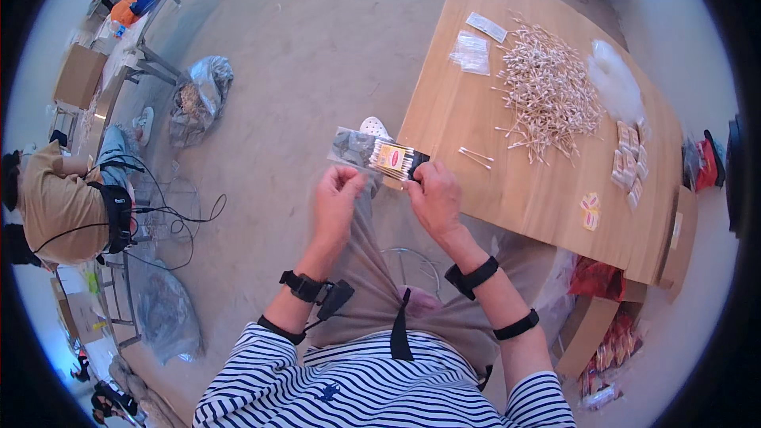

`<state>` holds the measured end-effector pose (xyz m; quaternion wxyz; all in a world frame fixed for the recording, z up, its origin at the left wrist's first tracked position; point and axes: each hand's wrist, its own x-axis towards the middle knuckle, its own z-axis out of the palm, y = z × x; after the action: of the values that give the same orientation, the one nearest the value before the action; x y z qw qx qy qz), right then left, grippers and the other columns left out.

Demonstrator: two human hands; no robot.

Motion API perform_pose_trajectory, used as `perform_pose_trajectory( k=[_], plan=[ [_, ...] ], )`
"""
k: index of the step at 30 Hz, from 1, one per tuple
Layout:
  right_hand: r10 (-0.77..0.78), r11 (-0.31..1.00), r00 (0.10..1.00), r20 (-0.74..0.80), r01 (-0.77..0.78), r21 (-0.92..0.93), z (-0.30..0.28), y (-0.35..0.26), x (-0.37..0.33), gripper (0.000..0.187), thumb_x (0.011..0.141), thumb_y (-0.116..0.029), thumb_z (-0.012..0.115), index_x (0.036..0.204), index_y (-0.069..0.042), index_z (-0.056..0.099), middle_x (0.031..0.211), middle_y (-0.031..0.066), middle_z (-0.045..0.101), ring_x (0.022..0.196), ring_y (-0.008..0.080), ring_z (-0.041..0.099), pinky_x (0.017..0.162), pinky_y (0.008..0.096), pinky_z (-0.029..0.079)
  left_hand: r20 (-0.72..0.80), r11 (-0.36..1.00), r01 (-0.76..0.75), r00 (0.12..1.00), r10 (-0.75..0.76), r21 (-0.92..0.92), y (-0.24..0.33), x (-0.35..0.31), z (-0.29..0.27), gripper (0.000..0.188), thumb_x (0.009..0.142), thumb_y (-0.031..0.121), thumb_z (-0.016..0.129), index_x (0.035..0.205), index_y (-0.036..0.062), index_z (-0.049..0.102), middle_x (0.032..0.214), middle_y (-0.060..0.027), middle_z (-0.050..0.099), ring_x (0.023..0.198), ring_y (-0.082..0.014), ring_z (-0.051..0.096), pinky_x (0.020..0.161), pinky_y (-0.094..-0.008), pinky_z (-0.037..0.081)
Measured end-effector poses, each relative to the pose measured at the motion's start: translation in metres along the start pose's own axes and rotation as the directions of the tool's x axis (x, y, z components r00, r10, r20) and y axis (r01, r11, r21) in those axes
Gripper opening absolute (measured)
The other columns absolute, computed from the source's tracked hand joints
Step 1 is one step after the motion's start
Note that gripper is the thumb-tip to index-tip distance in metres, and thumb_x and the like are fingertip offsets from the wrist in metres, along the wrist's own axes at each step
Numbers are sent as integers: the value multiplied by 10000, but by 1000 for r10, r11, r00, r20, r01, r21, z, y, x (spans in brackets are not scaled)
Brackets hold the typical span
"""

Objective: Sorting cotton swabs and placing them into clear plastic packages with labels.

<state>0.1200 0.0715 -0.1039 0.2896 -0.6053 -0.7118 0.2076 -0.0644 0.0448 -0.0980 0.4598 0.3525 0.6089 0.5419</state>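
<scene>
My right hand (436, 196) is closed on the right end of a small pack of cotton swabs (391, 158), which has a yellow label with a red oval. A black piece (418, 162) shows at that end, between the swabs and my fingers; its kind is unclear. A clear plastic bag (353, 147) extends left from the pack. Just below the bag, my left hand (339, 190) is closed with thumb and fingertips together. Whatever they may pinch is too small to make out. The pack is held above my lap, beside the table's left edge.
On the wooden table (476, 111) lie a heap of loose cotton swabs (548, 87), flat clear bags (471, 52), stray swabs (476, 158), yellow labels (590, 212) and stacked packs (629, 160). Cardboard boxes (588, 333) stand below right. Another person (71, 194) sits at left, near plastic sacks (198, 103).
</scene>
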Motion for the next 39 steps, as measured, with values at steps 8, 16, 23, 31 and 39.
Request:
perform_pose_trajectory(
  k=[8, 16, 23, 31, 39],
  plan=[
    [37, 999, 999, -6, -37, -20, 3, 1, 5, 206, 740, -155, 770, 789, -70, 589, 832, 122, 586, 781, 340, 614, 684, 469, 481, 146, 838, 405, 914, -377, -367, -30, 6, 25, 172, 914, 170, 703, 949, 39, 598, 861, -15, 605, 745, -78, 566, 667, -223, 456],
    [69, 997, 997, -35, -67, 48, 1, 1, 6, 174, 768, -171, 762, 784, -57, 632, 757, 107, 610, 710, 297, 627, 631, 423, 479, 148, 741, 380, 921, -361, -554, -44, 36, 49, 239, 835, 197, 802, 991, 90, 657, 815, 60, 606, 627, -33, 475, 557, -226, 363],
    [233, 972, 972, 18, -234, 16, 4, 3, 13, 159, 804, -204, 731, 821, -80, 633, 849, 111, 633, 788, 328, 642, 680, 453, 493, 105, 740, 321, 940, -324, -592, -43, 35, 56, 244, 856, 156, 783, 1037, 40, 668, 929, 2, 681, 786, -84, 640, 685, -243, 510],
    [180, 984, 982, -64, -180, 2, 7, 1, 12, 145, 775, -178, 745, 794, -73, 645, 759, 99, 622, 723, 281, 636, 647, 415, 487, 50, 791, 249, 962, -268, -559, -52, 37, 60, 254, 879, 139, 759, 1083, 22, 663, 1000, -26, 695, 852, -113, 672, 761, -276, 545],
    [251, 967, 968, -12, -250, 53, 6, 2, 12, 150, 776, -189, 736, 792, -87, 627, 826, 92, 618, 796, 305, 638, 671, 442, 488, 17, 804, 240, 961, -276, -545, -46, 36, 54, 236, 919, 209, 723, 1071, 41, 654, 928, 0, 684, 788, -88, 633, 685, -259, 511]
  ],
)
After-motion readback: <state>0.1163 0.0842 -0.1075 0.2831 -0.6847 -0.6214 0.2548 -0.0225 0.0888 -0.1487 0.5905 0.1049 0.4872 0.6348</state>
